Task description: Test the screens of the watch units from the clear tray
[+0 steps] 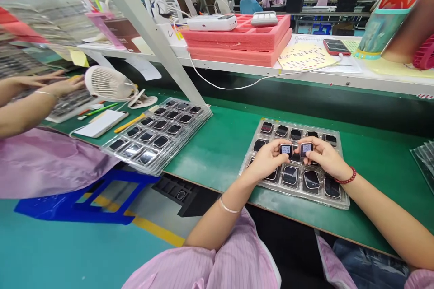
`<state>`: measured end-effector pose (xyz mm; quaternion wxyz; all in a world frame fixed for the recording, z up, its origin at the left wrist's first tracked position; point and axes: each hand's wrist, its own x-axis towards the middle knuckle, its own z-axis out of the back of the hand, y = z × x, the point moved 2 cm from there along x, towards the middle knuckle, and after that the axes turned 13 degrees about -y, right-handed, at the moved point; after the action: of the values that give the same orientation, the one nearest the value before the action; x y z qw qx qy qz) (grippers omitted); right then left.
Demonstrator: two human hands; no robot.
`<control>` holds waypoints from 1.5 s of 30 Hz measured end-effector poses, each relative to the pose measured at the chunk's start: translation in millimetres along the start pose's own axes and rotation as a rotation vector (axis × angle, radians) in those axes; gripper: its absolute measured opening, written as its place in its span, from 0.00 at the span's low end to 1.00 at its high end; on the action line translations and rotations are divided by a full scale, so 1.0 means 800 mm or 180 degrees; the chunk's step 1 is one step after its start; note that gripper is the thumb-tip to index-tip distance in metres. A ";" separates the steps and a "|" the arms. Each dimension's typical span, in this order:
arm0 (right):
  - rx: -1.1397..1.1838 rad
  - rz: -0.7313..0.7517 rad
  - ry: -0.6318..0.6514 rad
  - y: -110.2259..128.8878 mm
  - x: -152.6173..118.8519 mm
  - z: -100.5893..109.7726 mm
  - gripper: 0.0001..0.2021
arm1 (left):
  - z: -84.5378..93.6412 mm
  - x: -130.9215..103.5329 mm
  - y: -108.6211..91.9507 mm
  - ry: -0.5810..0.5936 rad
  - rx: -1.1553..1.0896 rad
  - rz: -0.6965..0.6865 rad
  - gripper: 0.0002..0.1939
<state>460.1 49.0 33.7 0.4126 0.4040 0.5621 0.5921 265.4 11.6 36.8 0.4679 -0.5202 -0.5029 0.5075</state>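
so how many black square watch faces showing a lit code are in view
2. One black square watch face is in the wearer's left hand, the other in the right hand, both over the clear plastic tray; the hands may hide more.

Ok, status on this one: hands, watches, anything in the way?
Left hand pinching one lit watch; right hand, a second watch. Both above the plastic tray, screens showing code patterns. Hands hide part of the tray.
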 end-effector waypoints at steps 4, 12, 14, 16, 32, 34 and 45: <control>-0.0077 -0.0095 0.0013 0.001 0.000 -0.002 0.14 | -0.001 -0.001 0.000 0.0043 0.0005 0.0014 0.13; -0.0148 -0.0106 0.0067 -0.006 0.000 -0.005 0.13 | 0.001 0.001 0.002 0.0108 -0.0051 -0.0030 0.12; -0.0175 -0.0077 0.0058 -0.008 0.001 -0.005 0.13 | 0.001 0.001 0.003 0.0131 -0.0083 -0.0010 0.12; -0.0202 -0.0045 0.0049 -0.007 0.001 -0.005 0.13 | 0.000 0.001 0.003 0.0154 -0.0088 -0.0020 0.12; -0.0573 0.0112 -0.0061 -0.002 -0.003 -0.006 0.12 | -0.002 -0.001 0.002 0.0115 0.0059 -0.0092 0.13; -0.0546 0.0137 -0.0015 -0.001 -0.004 -0.006 0.13 | -0.003 -0.003 -0.001 0.0109 0.0048 -0.0108 0.13; -0.0686 0.0586 0.0000 0.003 -0.007 -0.009 0.20 | -0.002 -0.002 0.011 -0.0007 0.0187 -0.0359 0.25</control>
<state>455.4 41.3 35.5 0.3976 0.4072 0.4558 0.6844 267.8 9.8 28.4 0.5103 -0.4765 -0.5168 0.4954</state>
